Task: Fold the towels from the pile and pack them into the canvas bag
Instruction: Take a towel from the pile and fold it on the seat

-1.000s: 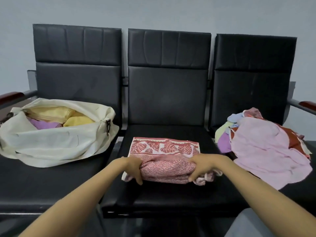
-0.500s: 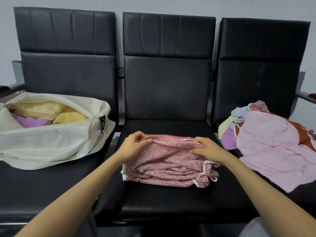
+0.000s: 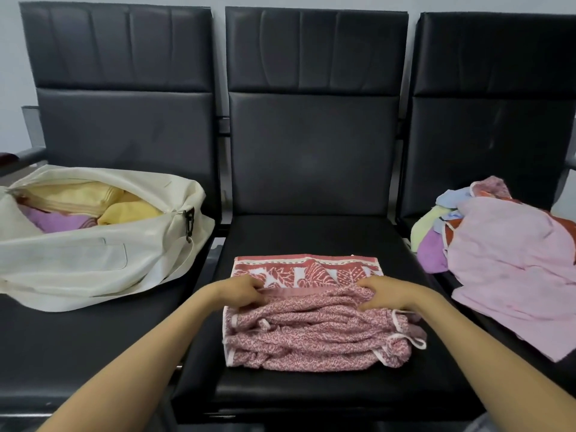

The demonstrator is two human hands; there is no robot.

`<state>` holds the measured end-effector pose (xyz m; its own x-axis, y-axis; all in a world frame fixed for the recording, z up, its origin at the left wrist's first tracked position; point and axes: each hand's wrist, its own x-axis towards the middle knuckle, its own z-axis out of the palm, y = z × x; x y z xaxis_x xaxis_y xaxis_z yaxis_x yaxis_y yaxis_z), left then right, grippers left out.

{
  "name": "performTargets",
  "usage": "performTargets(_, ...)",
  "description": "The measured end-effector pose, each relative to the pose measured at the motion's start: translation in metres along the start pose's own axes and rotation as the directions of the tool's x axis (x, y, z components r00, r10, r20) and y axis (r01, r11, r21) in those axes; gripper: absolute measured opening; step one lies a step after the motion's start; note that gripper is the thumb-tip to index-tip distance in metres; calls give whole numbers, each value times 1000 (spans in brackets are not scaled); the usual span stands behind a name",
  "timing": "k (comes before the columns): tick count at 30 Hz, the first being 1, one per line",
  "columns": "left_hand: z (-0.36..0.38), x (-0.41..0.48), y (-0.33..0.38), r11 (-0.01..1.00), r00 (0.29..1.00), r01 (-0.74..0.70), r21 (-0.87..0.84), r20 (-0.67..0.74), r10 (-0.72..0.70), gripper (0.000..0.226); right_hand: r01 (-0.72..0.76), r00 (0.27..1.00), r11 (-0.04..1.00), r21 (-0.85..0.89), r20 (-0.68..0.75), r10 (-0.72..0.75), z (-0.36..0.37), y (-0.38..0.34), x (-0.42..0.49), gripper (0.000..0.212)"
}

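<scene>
Towel (image 3: 311, 335) half-folded on middle seat (image 3: 311, 235)
Top fold is gripped by the left hand (image 3: 240, 291) and right hand (image 3: 386, 294), fingers curled; canvas bag (image 3: 78, 260) left, pile (image 3: 505, 260) right.

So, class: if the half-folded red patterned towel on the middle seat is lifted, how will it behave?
Probably floppy: the red patterned towel lies in soft, rumpled layers. Its loose folds would likely slump apart unless supported underneath.

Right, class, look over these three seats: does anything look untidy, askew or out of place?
Yes: the red towel on the middle seat. Its far strip lies flat, but the near part is bunched in uneven, wrinkled layers, with white hem loops poking out on the right. The left hand and right hand grip it.
</scene>
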<state>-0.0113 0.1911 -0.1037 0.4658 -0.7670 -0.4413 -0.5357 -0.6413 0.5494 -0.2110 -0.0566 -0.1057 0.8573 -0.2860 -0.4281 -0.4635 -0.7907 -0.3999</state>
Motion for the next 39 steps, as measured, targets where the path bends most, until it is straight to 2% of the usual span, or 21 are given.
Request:
performTargets(2,-2,-1,-6,982,998,2,-191,-55,-12,21,-14,1000,999,39,-6,14,-4,4,-6,64)
performTargets(4,-7,-1,-8,908,995,-16,-419,-100,-29,11,-45,998,981,188,-28,51,-13,6,-14,68)
performTargets(6,-14,-1,-9,727,995,-49,-684,-100,-27,27,-50,995,937,345,-68,78,-24,9,-21,45)
performTargets(8,-24,-3,-7,482,993,-79,-873,-111,-38,26,-12,987,904,428,-139,79,-35,13,-25,27)
performTargets(10,-35,-3,-5,307,985,-133,-942,-159,-64,18,33,976,854,519,-200,84,-41,19,-24,19)
performTargets(11,-39,-2,-6,291,977,-156,-944,-190,-94,16,62,969,806,589,-230,93,-43,20,-23,17)
performTargets(12,-40,-1,-7,324,965,-178,-929,-229,-127,15,88,958,746,660,-263,119,-44,20,-19,15)
performTargets(13,-39,4,-12,417,944,-193,-888,-285,-169,14,104,943,686,720,-291,162,-43,19,-14,13)
performTargets(16,-32,20,-26,769,835,-167,-616,-503,-222,19,91,901,584,807,-317,297,-35,21,8,8)
performTargets(17,-29,26,-31,855,806,-120,-504,-552,-212,22,67,881,600,797,-329,339,-30,24,17,5)
performTargets(19,-23,33,-35,938,778,-22,-346,-595,-201,29,-2,824,734,679,-415,385,-20,31,33,12)
performTargets(22,-15,37,-36,965,738,21,-263,-647,-192,35,-115,762,862,494,-513,396,-13,31,44,12)
performTargets(25,-12,40,-39,958,720,-4,-288,-666,-197,30,-193,735,881,432,-531,421,-10,29,53,12)
performTargets(30,-14,41,-40,932,676,-149,-331,-722,-149,19,-310,707,881,358,-533,465,-9,26,63,17)
performTargets(35,-14,52,-42,974,711,-46,-223,-692,-125,21,-326,739,878,352,-485,468,-8,26,65,19)
performTargets(37,-17,54,-41,976,741,6,-217,-654,-150,38,-294,754,876,382,-471,459,-8,26,65,15)
performTargets(39,-22,54,-41,955,777,59,-291,-587,-227,54,-236,783,862,448,-438,442,-9,27,64,27)
